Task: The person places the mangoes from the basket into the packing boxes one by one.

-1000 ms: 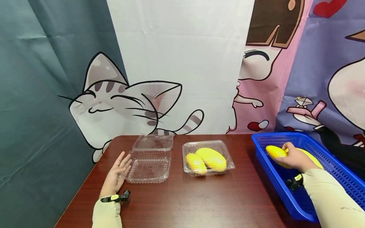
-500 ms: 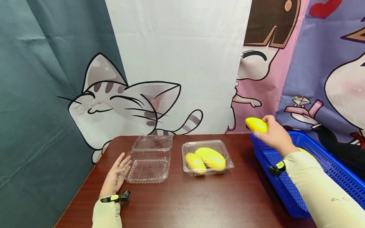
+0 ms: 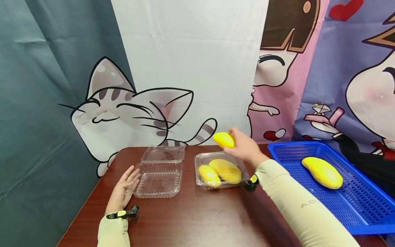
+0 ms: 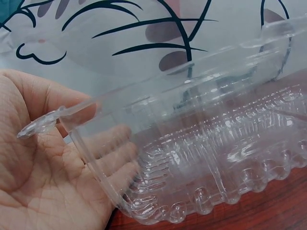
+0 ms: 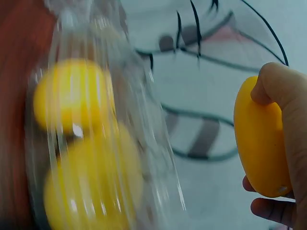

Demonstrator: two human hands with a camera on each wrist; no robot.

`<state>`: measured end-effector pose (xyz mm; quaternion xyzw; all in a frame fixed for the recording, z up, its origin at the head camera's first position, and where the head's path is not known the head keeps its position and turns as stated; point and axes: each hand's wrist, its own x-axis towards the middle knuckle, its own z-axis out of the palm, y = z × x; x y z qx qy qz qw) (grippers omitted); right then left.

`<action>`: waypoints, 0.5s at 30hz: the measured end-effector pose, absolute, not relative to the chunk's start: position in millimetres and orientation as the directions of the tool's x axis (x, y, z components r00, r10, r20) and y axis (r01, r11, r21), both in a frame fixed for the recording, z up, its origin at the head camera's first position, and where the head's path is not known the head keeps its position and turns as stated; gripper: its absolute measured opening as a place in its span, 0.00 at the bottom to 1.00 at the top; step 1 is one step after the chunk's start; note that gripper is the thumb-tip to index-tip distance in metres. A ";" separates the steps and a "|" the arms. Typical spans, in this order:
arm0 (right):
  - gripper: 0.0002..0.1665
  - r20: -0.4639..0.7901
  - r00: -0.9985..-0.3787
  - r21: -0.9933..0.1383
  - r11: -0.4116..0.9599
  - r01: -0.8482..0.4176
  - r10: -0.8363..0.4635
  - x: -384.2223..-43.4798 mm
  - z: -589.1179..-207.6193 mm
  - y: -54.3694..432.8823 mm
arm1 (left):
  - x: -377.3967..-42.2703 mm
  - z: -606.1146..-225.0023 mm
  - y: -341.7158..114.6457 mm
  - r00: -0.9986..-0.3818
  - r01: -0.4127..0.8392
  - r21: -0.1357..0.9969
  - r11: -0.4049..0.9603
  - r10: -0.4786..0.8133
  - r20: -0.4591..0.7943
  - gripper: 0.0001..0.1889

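Observation:
My right hand grips a small yellow mango between thumb and fingers, held up in the air above the back of a closed clear plastic box. Inside that box lie two yellow mangoes, one larger than the other. On the left stands an open clear clamshell box, its lid folded back toward the wall and nothing in its base. My left hand rests at the left side of this box, fingers straight; in the left wrist view the fingers show through its clear wall.
A blue plastic basket sits at the right with one larger yellow mango in it. All this stands on a brown wooden table. A cartoon-printed cloth hangs right behind the table's back edge.
My right hand has lifted the small mango out of the blue basket and carried it left, over the closed box. The left hand has stayed by the open box.

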<state>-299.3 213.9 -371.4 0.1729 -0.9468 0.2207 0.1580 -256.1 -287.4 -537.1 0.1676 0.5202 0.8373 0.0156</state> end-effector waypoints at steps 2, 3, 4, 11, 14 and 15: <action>0.37 0.368 -0.887 -0.374 0.829 -0.415 -0.278 -298.9 -372.7 192.5 | -255.9 -537.9 -287.6 -0.942 0.155 0.877 -0.455 0.200 0.270 0.34; 0.37 0.363 -0.886 -0.376 0.825 -0.423 -0.288 -297.9 -373.5 182.0 | -256.1 -538.4 -287.7 -0.940 0.159 0.878 -0.451 0.204 0.274 0.34; 0.36 0.358 -0.884 -0.377 0.820 -0.430 -0.299 -296.7 -374.9 171.8 | -256.2 -538.7 -287.6 -0.940 0.158 0.880 -0.447 0.206 0.273 0.34; 0.35 0.317 -0.865 -0.395 0.775 -0.493 -0.389 -282.9 -391.8 106.1 | -256.1 -537.4 -288.0 -0.939 0.160 0.883 -0.442 0.207 0.274 0.33; 0.35 0.300 -0.851 -0.399 0.754 -0.522 -0.430 -278.1 -403.6 83.4 | -256.1 -536.7 -287.7 -0.944 0.159 0.885 -0.437 0.194 0.266 0.32; 0.34 0.298 -0.846 -0.399 0.747 -0.532 -0.443 -276.7 -407.9 76.8 | -256.2 -536.6 -287.4 -0.946 0.156 0.887 -0.434 0.193 0.261 0.32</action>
